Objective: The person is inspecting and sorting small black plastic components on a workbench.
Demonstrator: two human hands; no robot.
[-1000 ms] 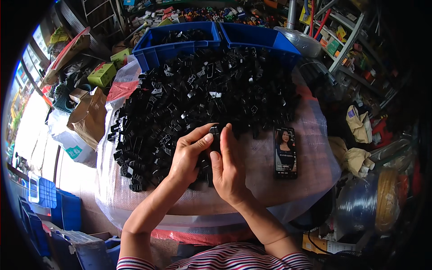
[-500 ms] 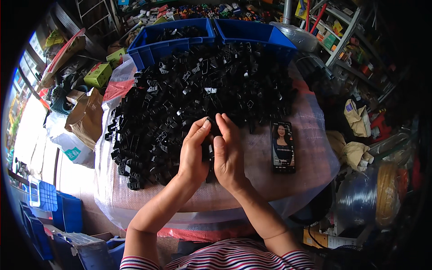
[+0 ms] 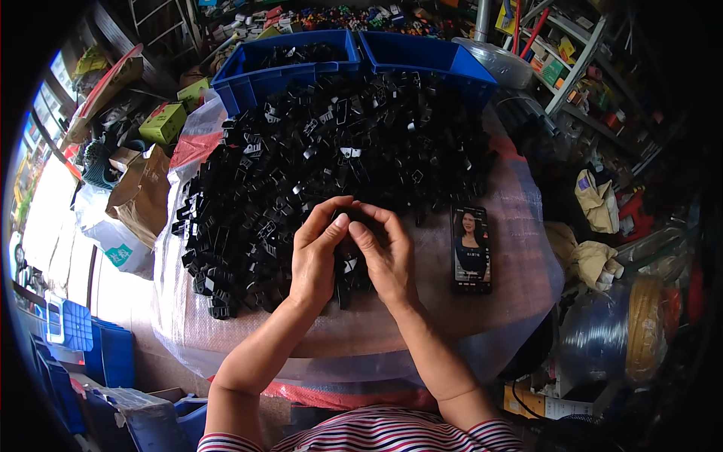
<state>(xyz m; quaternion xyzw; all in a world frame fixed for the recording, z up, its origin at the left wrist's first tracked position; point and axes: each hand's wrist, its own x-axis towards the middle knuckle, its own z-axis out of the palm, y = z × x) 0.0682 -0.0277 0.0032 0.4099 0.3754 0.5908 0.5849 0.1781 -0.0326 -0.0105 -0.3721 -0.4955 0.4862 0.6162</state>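
Close work here, with the left hand (image 3: 315, 252) and the right hand (image 3: 392, 264) meeting at the near side of the heap of black pieces (image 3: 324, 162)! Bare bench (image 3: 440, 316) opens to the right and along the curving near edge, where pale sheeting (image 3: 184, 320) drapes over; the phone (image 3: 472, 252) takes a share of that right side, apart from the fingers. Leftward it's tight, pieces right beside the left hand, while the left blue bin (image 3: 260, 87) and right blue bin (image 3: 422, 49) hem in the far edge.

Now the tricky view: fingers curl inward, thumbs nearly together, screening the middle. A dark patch shows between, but whether either grip pinches a piece cannot be told from here! The right bin's floor is out of sight, and striped sleeves (image 3: 226, 443) run off the lower edge.

And those pieces: small, black, glossy, boxy and clip-like, tumbled at every angle, outlines melting into shadow, one flashing a whitish face mid-heap
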